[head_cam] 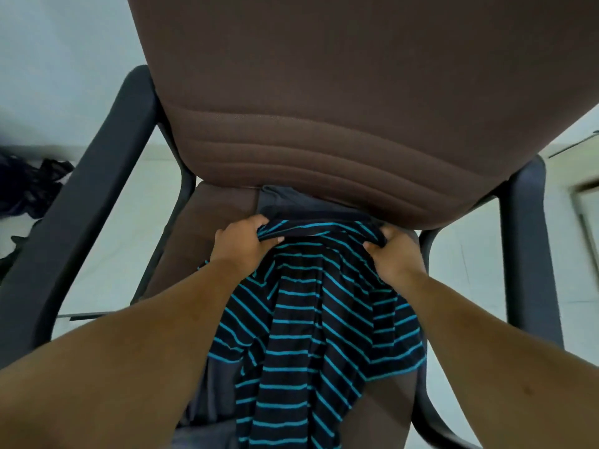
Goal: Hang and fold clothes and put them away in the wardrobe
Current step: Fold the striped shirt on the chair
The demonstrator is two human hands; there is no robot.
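A brown fabric office chair (324,92) with black armrests (81,205) stands on a pale tiled floor (123,228) beside a light wall (64,59).

Grey garment (285,202): mostly covered by the striped shirt (311,319) (type not determinable).
Dark fabric (29,189): cut off at left edge.

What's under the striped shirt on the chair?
A grey garment shows past the striped shirt, above and at lower left, on the brown seat. How far it runs beneath is covered.
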